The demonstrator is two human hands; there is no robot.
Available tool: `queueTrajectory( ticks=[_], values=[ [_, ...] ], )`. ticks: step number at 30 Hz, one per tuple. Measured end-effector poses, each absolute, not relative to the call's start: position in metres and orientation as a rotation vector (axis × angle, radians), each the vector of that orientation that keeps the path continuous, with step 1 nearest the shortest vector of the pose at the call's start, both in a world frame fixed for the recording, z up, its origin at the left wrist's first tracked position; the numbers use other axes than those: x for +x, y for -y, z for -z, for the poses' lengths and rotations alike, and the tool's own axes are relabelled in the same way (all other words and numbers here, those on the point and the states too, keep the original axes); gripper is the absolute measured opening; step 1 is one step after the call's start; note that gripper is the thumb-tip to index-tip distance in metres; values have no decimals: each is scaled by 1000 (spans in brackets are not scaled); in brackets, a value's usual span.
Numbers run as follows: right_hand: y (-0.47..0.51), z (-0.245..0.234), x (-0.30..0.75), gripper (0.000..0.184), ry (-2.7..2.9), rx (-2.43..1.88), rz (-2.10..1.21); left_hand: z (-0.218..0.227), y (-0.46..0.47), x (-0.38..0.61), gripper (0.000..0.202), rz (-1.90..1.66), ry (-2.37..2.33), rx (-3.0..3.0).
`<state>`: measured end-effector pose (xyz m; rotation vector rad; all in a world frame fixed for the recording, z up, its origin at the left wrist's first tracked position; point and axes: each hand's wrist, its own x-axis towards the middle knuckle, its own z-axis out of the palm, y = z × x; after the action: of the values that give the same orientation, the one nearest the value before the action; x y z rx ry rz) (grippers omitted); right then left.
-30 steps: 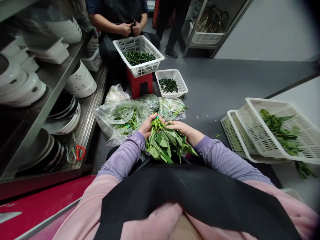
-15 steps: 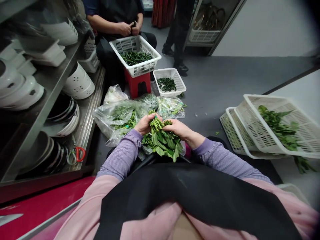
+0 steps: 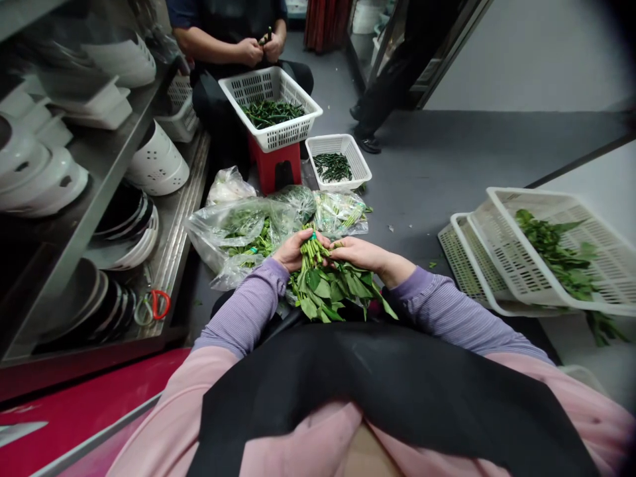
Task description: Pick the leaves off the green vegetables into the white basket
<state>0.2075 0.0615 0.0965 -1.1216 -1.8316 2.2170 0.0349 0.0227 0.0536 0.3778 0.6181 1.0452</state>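
A bunch of leafy greens [image 3: 318, 285] hangs over my lap, its cut stems pointing away from me and a green band round them. My left hand [image 3: 295, 250] is closed round the stems near the band. On the other side, my right hand [image 3: 358, 254] pinches some of the stems, and their leaves droop to the right. Just beyond my hands lies an open clear plastic bag [image 3: 209, 232] with more banded greens in it. Another bag of greens [image 3: 340, 211] rests to its right.
Stacked white baskets [image 3: 541, 258] with loose greens stand at right. Ahead, a white basket of green peppers [image 3: 271, 132] sits on a red stool [image 3: 275, 169], before a seated person. A smaller basket [image 3: 342, 142] is on the floor. Left are shelves of dishes and red-handled scissors [image 3: 159, 305].
The greens in my right hand have swung out to the right, apart from the bunch. My hands have shifted slightly right. A person in dark trousers has stepped rightward in the background.
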Motion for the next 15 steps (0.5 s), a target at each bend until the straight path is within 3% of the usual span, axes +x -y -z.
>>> queueTrajectory(
  ticks=[5,11,15],
  values=[
    [-51,-90,196,17,1837,-1160,-1804,-54,-24,38,25,-1180,-667,370],
    [-42,-76,174,20,1343,-1385,-1771,-56,-27,41,26,-1307,-771,395],
    [-45,-67,165,26,1434,-1390,-1713,-58,-28,43,27,-1342,-802,463]
  ],
)
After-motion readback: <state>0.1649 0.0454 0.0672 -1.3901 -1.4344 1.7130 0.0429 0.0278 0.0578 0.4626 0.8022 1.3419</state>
